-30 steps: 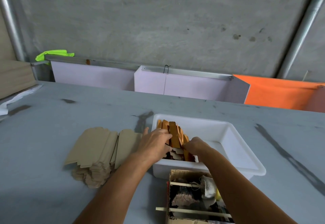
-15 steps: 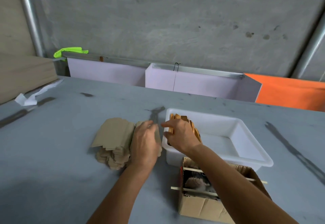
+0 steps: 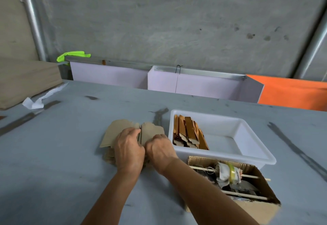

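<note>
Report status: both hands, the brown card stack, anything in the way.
Left hand and right hand both grip the brown card stack, fingers curled. White tub close on the right; nothing blocking.

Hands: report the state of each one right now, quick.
Left hand: fingers curled, gripping the cardboard stack.
Right hand: fingers curled, gripping the right side of the same cardboard stack.

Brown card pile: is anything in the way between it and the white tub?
No, nothing visible. The brown card pile lies just left of the white tub, with only bare table between them. The cardboard box stands nearer the person, in front of the tub, not in the path.
</note>
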Demonstrator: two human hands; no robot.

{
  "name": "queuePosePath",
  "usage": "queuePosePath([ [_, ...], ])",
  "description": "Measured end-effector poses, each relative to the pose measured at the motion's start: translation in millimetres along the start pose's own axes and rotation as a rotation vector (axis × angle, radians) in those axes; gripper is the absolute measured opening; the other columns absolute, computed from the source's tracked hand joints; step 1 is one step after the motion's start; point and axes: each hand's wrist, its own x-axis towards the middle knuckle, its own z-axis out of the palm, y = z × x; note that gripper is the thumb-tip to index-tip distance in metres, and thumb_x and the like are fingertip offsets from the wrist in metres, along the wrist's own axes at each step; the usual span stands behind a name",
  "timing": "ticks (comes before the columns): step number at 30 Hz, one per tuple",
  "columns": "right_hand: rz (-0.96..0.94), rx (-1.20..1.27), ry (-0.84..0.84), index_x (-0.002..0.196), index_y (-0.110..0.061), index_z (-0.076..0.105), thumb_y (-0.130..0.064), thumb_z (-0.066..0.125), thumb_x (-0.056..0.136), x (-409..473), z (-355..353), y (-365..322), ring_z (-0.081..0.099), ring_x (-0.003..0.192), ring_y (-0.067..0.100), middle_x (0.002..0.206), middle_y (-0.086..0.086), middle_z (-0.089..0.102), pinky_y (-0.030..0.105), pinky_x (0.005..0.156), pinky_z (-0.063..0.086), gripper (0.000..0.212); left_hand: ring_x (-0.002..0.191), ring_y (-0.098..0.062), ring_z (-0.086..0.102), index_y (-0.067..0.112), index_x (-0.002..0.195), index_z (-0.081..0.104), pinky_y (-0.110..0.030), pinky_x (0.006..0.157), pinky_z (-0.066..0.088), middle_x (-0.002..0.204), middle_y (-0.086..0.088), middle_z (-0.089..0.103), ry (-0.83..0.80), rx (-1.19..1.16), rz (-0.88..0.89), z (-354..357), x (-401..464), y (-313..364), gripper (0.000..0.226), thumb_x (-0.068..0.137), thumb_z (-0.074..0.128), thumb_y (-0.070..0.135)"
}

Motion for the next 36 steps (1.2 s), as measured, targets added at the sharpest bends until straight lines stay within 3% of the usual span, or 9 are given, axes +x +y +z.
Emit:
queuePosePath([
  [5,0.034,0.04,0.024,0.101,-0.006,0.063,-0.012,0.047,0.093,-2,-4,-2,0.058,0.097,0.03,0.1,0.014,0.066,0.034,0.082,0.039,0.018,0.109,-0.035,0.055,0.0,0.108,0.068,-0.041,0.092,0.044,0.113,-0.017,0.065,0.006,-0.004,-0.001,-2,-3,3,0.043,0.073,0.049,-0.017],
  [15,0.077,0.178,-0.039,0.107,-0.003,0.06,-0.012,0.051,0.093,-14,-15,1,0.058,0.102,0.031,0.107,0.017,0.064,0.035,0.085,0.043,0.019,0.102,-0.037,0.058,0.002,0.106,0.07,-0.04,0.086,0.042,0.106,-0.018,0.067,0.025,-0.005,0.002,-3,-6,9,0.044,0.069,0.053,-0.016],
  [20,0.122,0.226,0.1,0.095,0.0,0.062,-0.003,0.051,0.089,-17,-24,-3,0.06,0.088,0.032,0.092,0.018,0.066,0.033,0.069,0.034,0.013,0.099,-0.04,0.059,-0.003,0.102,0.07,-0.044,0.087,0.044,0.103,-0.023,0.067,0.041,-0.052,0.036,-6,-5,10,0.041,0.069,0.052,-0.018],
  [22,0.153,0.211,0.244,0.07,-0.001,0.063,0.003,0.066,0.069,-19,-30,-2,0.062,0.065,0.027,0.067,0.015,0.065,0.029,0.059,0.039,0.005,0.1,-0.041,0.059,-0.004,0.102,0.069,-0.045,0.088,0.045,0.104,-0.024,0.067,0.066,-0.07,0.049,-8,-3,9,0.037,0.073,0.052,-0.018],
  [24,0.216,0.249,0.383,0.046,-0.007,0.056,0.006,0.071,0.044,-22,-37,-1,0.054,0.042,0.022,0.044,0.008,0.054,0.022,0.047,0.041,0.02,0.103,-0.041,0.059,-0.005,0.104,0.068,-0.045,0.091,0.044,0.108,-0.024,0.066,0.101,-0.099,0.049,-11,-2,9,0.034,0.075,0.055,-0.017],
  [29,0.332,0.423,0.563,0.068,-0.003,0.065,0.008,0.062,0.071,-28,-61,16,0.058,0.055,0.03,0.06,0.015,0.063,0.03,0.056,0.04,0.012,0.118,-0.04,0.052,-0.005,0.12,0.059,-0.042,0.099,0.04,0.125,-0.026,0.054,0.205,-0.225,0.081,-19,-6,16,0.041,0.08,0.067,-0.002],
  [31,0.434,0.61,0.578,0.071,-0.008,0.062,-0.006,0.057,0.087,-39,-68,30,0.053,0.06,0.03,0.062,0.009,0.059,0.031,0.057,0.038,0.017,0.122,-0.034,0.048,-0.002,0.128,0.053,-0.037,0.1,0.038,0.132,-0.022,0.05,0.172,-0.296,0.084,-23,-6,22,0.049,0.083,0.068,0.009],
  [33,0.521,0.964,0.568,0.058,-0.015,0.05,-0.014,0.057,0.091,-57,-72,43,0.041,0.053,0.02,0.051,-0.003,0.042,0.032,0.053,0.039,0.033,0.117,-0.025,0.053,0.006,0.13,0.052,-0.035,0.099,0.043,0.128,-0.014,0.054,0.066,-0.454,0.036,-23,-7,30,0.052,0.083,0.07,0.018],
  [36,0.655,1.324,0.499,0.044,-0.019,0.039,-0.013,0.061,0.089,-94,-74,54,0.031,0.047,0.01,0.045,-0.01,0.032,0.021,0.045,0.029,0.05,0.09,0.004,0.062,0.022,0.118,0.058,-0.016,0.078,0.049,0.101,0.007,0.064,-0.106,-0.759,-0.112,-25,-20,46,0.041,0.08,0.073,0.018],
])
